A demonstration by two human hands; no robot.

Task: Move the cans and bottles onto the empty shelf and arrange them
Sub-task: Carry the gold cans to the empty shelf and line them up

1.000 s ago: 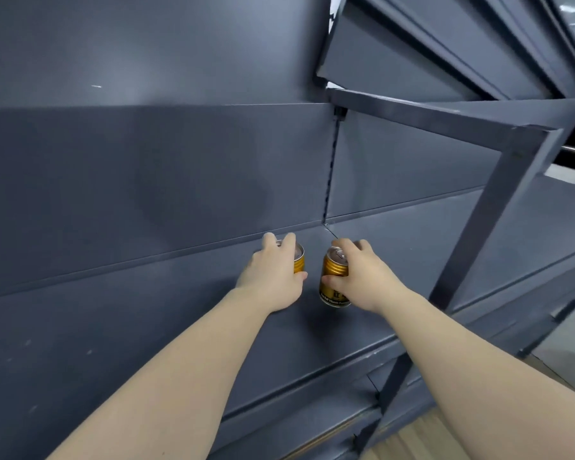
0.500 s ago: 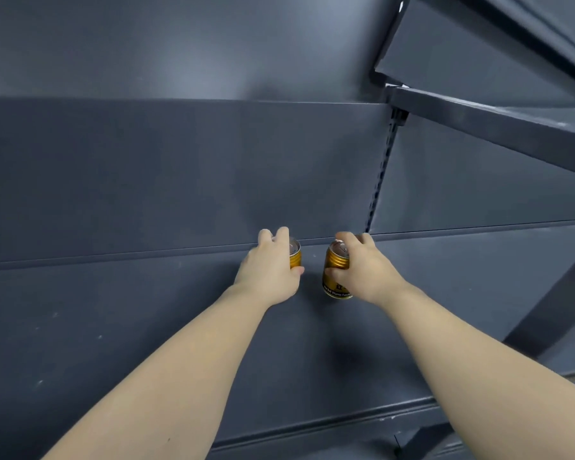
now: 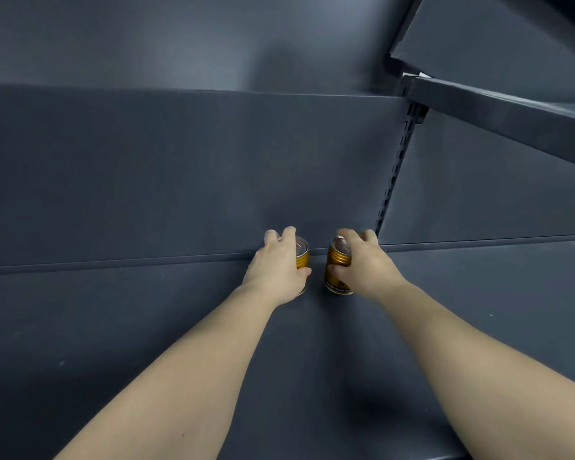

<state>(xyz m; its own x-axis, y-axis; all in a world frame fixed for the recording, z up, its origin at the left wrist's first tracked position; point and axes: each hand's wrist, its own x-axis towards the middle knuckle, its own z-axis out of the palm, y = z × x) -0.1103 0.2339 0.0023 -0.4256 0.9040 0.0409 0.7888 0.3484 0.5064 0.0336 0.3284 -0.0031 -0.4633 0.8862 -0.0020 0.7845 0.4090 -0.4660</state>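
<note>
Left hand (image 3: 276,272) grips left can (image 3: 302,257), right hand (image 3: 367,265) right can (image 3: 336,258), on shelf (image 3: 130,327).

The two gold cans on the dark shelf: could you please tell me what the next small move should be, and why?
Probably release both cans and draw back. The left grip holds the left can, the right grip the right can; both look upright, seemingly resting on the shelf near its back panel, side by side with a small gap.
</note>
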